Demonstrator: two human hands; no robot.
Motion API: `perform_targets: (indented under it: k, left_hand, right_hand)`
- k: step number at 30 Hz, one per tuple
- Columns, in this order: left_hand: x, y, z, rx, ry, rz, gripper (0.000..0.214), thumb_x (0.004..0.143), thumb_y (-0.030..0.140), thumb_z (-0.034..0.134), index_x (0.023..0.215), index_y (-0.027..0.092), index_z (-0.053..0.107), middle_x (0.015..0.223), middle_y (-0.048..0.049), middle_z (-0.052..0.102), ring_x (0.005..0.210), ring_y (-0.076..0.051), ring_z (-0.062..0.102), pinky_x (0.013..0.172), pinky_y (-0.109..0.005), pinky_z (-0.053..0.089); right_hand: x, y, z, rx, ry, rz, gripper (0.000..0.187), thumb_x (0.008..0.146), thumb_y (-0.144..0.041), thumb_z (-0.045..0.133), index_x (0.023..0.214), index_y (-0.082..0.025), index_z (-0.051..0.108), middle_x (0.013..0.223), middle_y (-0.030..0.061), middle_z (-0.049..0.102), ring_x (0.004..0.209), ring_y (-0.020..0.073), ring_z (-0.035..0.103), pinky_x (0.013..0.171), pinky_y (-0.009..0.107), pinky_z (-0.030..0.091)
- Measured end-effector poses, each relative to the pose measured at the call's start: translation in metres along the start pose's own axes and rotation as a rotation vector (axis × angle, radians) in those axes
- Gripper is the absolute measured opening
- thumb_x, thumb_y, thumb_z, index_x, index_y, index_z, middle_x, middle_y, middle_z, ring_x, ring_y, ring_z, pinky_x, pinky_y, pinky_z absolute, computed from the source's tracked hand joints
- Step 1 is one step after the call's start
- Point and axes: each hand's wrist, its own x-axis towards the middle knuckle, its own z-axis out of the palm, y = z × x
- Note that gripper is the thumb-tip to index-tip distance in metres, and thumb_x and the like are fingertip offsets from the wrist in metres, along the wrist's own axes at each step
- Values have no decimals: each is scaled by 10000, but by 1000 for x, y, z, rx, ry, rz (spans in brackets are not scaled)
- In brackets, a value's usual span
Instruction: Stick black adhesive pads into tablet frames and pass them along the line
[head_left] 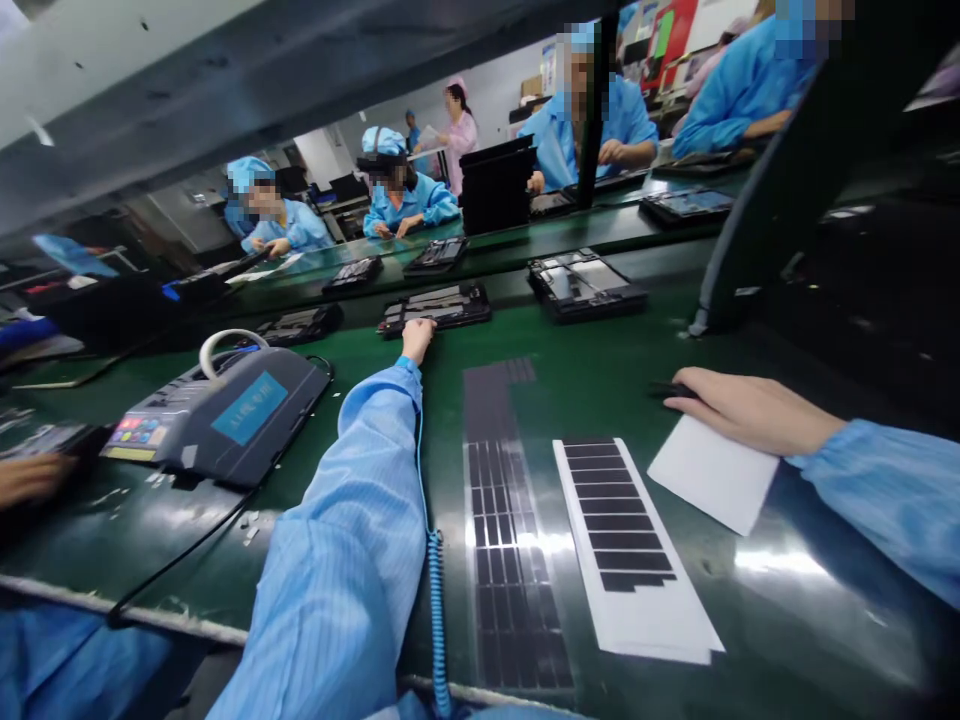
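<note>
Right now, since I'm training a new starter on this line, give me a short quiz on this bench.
1. What does the left hand touch?
2. What lies just below the right hand, which pinches a small black piece? A) a white card B) a blue-labelled machine C) a roll of tape
3. True or false: a coiled blue cord runs down beside the left sleeve.

Key: 1. A black panel. 2. A. 3. True.
</note>
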Motion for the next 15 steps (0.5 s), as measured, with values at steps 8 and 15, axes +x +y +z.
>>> perform_targets:
  k: [8,15]
  left_hand:
    - [-35,50,81,89,-379,286,311,879,332,511,1118,135,535,1117,-79,562,976,-187,570,830,-388,495]
    - [-50,60,130,129,-508,355,298,886,319,500,1132,155,531,1156,-85,546,996,-184,561,849,-390,489]
  right_hand:
    - [37,-16,-41,111,129,-54,277,836,-356,492,629,-178,447,602,27,522,591,154,506,615,261,355]
    - [138,-30,-54,575,300,397,239,830,-301,561,720,-90,549,492,23,488,532,145,539,532,246,406]
